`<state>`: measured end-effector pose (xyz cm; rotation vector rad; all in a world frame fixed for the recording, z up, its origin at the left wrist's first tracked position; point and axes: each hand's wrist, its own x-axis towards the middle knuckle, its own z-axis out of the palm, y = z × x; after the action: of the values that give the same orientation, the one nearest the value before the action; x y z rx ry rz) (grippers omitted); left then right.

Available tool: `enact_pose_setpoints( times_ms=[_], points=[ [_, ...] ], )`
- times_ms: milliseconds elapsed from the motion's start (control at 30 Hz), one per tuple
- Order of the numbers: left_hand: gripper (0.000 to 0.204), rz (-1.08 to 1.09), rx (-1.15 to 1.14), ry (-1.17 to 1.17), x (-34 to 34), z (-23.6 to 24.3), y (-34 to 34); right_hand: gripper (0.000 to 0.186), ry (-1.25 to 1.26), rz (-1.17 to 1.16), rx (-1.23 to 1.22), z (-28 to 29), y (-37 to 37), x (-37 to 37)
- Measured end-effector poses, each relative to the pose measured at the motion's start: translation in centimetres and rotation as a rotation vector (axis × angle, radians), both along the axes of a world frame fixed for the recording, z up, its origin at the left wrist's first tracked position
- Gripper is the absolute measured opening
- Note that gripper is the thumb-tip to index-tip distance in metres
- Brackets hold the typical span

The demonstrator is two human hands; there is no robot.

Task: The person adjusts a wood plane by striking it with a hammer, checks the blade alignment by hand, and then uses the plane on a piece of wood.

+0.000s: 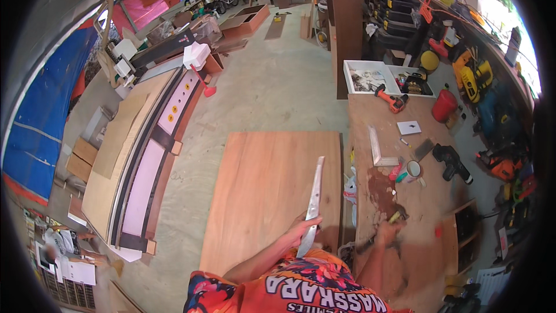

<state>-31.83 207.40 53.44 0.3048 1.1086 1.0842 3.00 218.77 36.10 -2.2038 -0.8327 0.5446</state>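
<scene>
My left hand (302,229) is closed around a long, narrow, silvery metal strip (315,194) with small holes along it. The strip stands tilted, its far end raised over a broad brown wooden panel (255,188) and its lower end close to my shirt. On the right, my right hand (387,233) reaches over the workbench (362,122), its fingers curled at a small yellowish object (397,217) whose kind I cannot make out. A reddish-brown stain lies on the bench just beyond that hand.
On the bench are an orange cordless drill (391,99), a black power tool (452,162), a paint-streaked can (410,171) and a white L-shaped frame piece (379,149). A long curved panel assembly (145,179) runs along the left. Another person (61,249) is at the lower left.
</scene>
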Motion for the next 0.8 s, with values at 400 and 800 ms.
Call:
enact_pose_setpoints(
  times_ms=[400,800],
  points=[
    [0.078,-0.134,0.257,0.220,-1.2,6.3,19.2,0.035,0.559,0.264,0.087,12.3,-5.3,-4.9],
    [0.054,-0.144,0.531,0.028,-3.8,14.4,28.2,0.017,0.056,0.783,0.437,28.9,0.6,-20.5]
  ],
)
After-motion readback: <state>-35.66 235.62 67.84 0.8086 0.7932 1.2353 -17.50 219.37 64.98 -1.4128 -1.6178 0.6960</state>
